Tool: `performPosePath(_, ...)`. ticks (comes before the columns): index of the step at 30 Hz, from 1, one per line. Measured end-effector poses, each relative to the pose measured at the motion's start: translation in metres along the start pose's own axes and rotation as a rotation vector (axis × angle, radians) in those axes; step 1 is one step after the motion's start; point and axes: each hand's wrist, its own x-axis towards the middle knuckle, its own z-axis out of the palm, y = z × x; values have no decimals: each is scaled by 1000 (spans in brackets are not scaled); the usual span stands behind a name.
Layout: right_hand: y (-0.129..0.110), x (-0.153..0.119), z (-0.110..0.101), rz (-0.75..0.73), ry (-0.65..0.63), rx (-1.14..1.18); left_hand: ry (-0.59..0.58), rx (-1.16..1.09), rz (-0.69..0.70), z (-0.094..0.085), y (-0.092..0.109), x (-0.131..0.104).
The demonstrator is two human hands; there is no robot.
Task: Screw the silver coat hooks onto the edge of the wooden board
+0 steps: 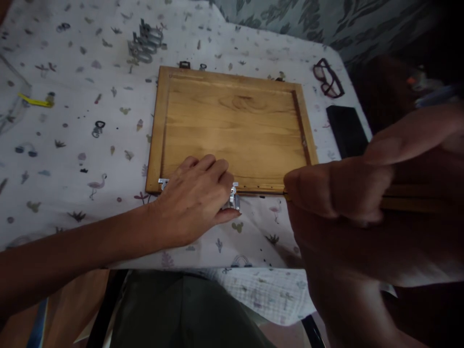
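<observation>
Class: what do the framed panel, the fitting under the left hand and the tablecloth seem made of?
Framed panel: wood, probably varnished; grain and a dark knot show.
Fitting under the left hand: probably polished metal; it shines silver.
Tablecloth: fabric, perhaps cotton, matte and printed; its edge drapes softly.

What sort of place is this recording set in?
Probably a room in a home, used for handiwork: a tablecloth printed with flamingos and rainbows, glasses lying on it, and a framed wooden panel with the left hand at its near edge.
</observation>
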Motion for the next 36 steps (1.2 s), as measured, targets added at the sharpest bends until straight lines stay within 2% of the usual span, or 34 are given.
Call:
performPosePath(2,-1,2,3,-44,22,23,-5,1,0,0,0,0)
performPosePath(8,-1,13,16,-120,-32,91,-15,7,2,0,0,0)
performPosePath(15,3,10,14,-45,35,96,-5,13,-7,0,0,0)
performPosePath(21,0,8,20,-119,-127,69,-25,12,-5,-1,0,1)
performPosePath(26,-3,14,18,-11,-245,16,-34,-1,-5,0,0,0)
performPosePath(32,-2,18,14,16,-279,37,-108,-40,-17,-4,0,1)
performPosePath(36,-2,16,14,-32,-251,16,-78,-34,-20,-3,0,0)
